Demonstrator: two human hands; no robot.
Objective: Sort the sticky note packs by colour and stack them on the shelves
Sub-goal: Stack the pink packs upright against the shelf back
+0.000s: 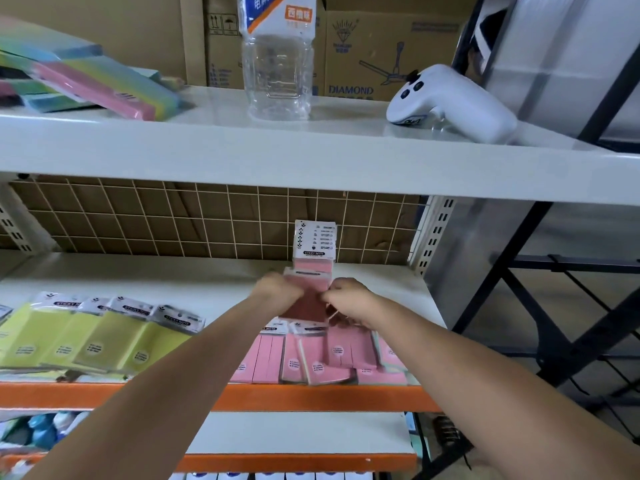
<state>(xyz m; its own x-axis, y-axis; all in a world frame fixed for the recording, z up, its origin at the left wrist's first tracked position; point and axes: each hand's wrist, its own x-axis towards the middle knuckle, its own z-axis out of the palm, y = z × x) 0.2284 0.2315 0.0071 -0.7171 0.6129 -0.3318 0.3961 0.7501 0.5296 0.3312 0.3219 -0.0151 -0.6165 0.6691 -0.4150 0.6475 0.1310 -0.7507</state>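
Packs like the pink sticky note pack pinched between your left hand and right hand over the middle shelf probably feel light, slick (film-wrapped), so grip the edges.

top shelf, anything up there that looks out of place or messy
Yes: an empty plastic bottle and a white controller sit there, neither is stock. The mixed-colour packs at left lie tilted, unsorted.

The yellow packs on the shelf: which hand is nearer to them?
Left. The left hand is right of the yellow packs, gripping a pink pack; the right hand is farther right.
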